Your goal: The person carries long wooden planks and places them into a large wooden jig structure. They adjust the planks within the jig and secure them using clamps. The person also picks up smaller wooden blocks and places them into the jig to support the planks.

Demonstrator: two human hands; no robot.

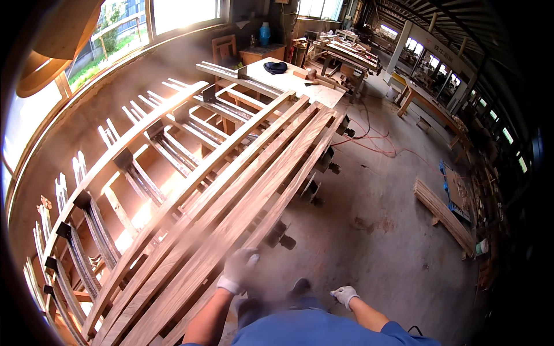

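Long planed wooden boards (231, 216) lie side by side across a rack of metal bar clamps (167, 153), running from the lower left to the upper middle. At the near edge of the outermost board is my left hand (238, 271), in a white glove. Its fingers are blurred, and whether it touches the wood cannot be made out. Over the floor to the right hangs my right hand (346, 295), also gloved, apart from the boards. Its fingers are curled in; a small dark spot shows at their tips, too small to name.
Clamp ends (281, 236) jut out along the rack's right side. A pale worktable (323, 95) with a dark cloth item stands beyond. Red hoses (384, 151) cross the concrete floor. Stacked timber (441, 216) lies at the right, below a long bench (433, 109).
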